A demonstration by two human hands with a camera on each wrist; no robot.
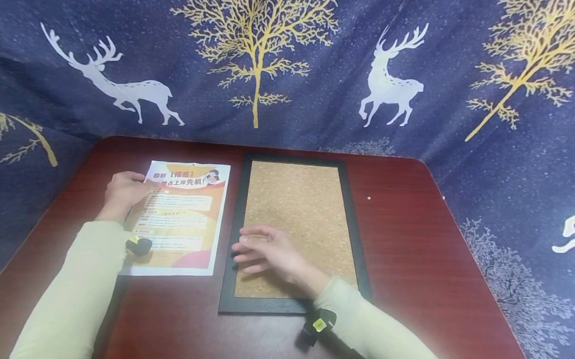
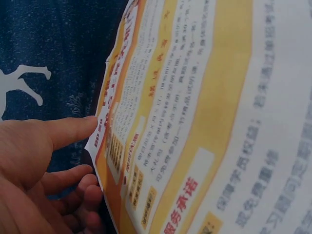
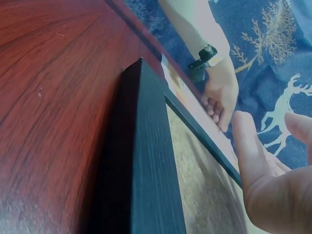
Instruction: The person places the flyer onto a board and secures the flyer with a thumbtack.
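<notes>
A printed poster sheet with orange and yellow bands lies on the left part of the table. My left hand is at the sheet's upper left edge. In the left wrist view, the thumb reaches that edge, while the other fingers bend loosely beside it, apart from the thumb. Right of the sheet lies a cork board in a black frame. Over its lower left part hovers my right hand, fingers spread and relaxed, holding nothing. The right wrist view shows this hand above the cork.
The dark red wooden table carries both items. A tiny white speck lies right of the board. Behind the table hangs a blue cloth printed with white deer and golden trees. Each wrist bears a small black strapped device.
</notes>
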